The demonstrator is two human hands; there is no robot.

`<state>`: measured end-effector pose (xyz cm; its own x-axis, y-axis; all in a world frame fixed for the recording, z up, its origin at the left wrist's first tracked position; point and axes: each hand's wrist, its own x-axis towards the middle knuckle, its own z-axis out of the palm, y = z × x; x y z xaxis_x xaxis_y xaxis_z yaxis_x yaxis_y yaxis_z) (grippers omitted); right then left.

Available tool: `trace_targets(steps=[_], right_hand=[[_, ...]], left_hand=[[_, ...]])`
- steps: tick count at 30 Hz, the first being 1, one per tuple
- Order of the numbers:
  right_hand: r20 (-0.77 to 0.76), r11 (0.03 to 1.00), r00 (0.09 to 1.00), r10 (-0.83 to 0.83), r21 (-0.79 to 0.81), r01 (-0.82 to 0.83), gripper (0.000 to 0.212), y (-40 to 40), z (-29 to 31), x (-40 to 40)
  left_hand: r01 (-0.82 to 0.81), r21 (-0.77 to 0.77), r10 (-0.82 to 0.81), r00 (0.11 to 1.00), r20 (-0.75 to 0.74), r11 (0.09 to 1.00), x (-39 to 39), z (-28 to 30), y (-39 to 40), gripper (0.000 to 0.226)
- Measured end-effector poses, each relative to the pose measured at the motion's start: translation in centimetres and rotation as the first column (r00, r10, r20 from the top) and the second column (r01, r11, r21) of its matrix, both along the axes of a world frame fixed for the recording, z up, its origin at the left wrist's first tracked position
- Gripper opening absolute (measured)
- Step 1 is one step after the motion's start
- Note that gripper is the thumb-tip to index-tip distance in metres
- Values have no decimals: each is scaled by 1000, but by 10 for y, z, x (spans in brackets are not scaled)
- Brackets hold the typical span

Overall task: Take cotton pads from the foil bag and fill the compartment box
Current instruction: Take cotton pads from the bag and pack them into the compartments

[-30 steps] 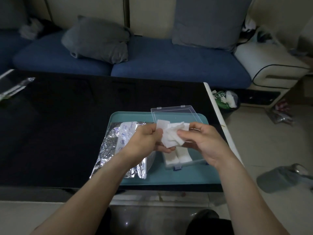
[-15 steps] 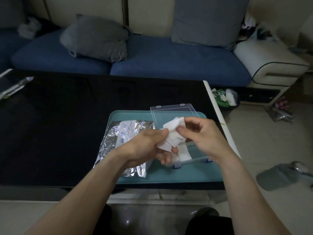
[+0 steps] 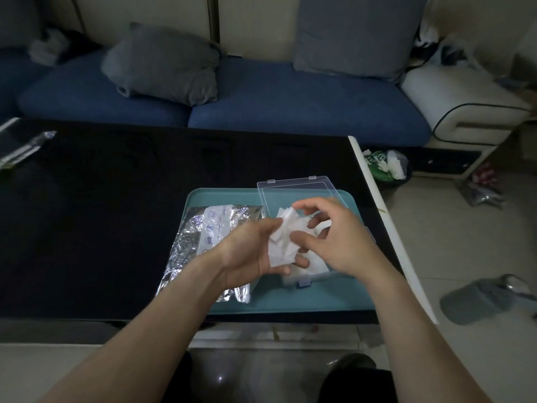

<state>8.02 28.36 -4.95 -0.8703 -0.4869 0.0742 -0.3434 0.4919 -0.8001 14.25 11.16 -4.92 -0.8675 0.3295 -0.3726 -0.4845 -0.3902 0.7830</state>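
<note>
The left hand point(image 3: 247, 253) curls its fingers round a bundle of cotton pads point(image 3: 283, 239) above the clear box point(image 3: 302, 277); the right hand point(image 3: 340, 237) pinches the bundle's top, fingers bent.

My living room, dim, seen from above my knees

A black glossy table point(image 3: 122, 222) with a white right edge fills the middle; behind it runs a blue sofa point(image 3: 290, 106) with a cream back, carrying 2 grey cushions: a slumped one point(image 3: 165, 65) on the left and an upright one point(image 3: 357, 33) on the right. A cream padded armrest point(image 3: 462, 106) with dark piping ends the sofa at the right. On the pale tiled floor point(image 3: 453, 237) I see a small dark bin point(image 3: 389, 167) holding green and white scraps just beside the table, a crumpled wrapper point(image 3: 482, 193) farther right, and a grey slipper point(image 3: 482, 298) near the right edge
</note>
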Motion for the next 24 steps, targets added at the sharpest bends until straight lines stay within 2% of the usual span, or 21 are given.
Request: trace_targets(steps=[3,7,10,16,20,24], right_hand=[[-65,1000,998,-19,-10,18,43,-3,3,2],[-110,999,993,-51,1,51,55,-4,8,7],[-107,994,989,-102,28,106,42,-3,12,9],[-3,993,996,-95,68,95,25,-3,11,12],[67,993,996,-65,-93,71,27,0,9,8],[157,952,984,88,-303,-37,16,4,16,7]], left_hand=[[-8,8,8,1000,-7,1000,0,1,0,44],[-42,-5,42,999,2,999,0,1,-1,43],[-99,-37,100,995,15,994,-1,-2,-1,45],[-190,-139,190,982,-10,972,-2,-2,3,50],[-242,-150,246,969,4,958,-3,-4,3,46],[-231,-187,231,973,-19,955,-3,-1,2,47]])
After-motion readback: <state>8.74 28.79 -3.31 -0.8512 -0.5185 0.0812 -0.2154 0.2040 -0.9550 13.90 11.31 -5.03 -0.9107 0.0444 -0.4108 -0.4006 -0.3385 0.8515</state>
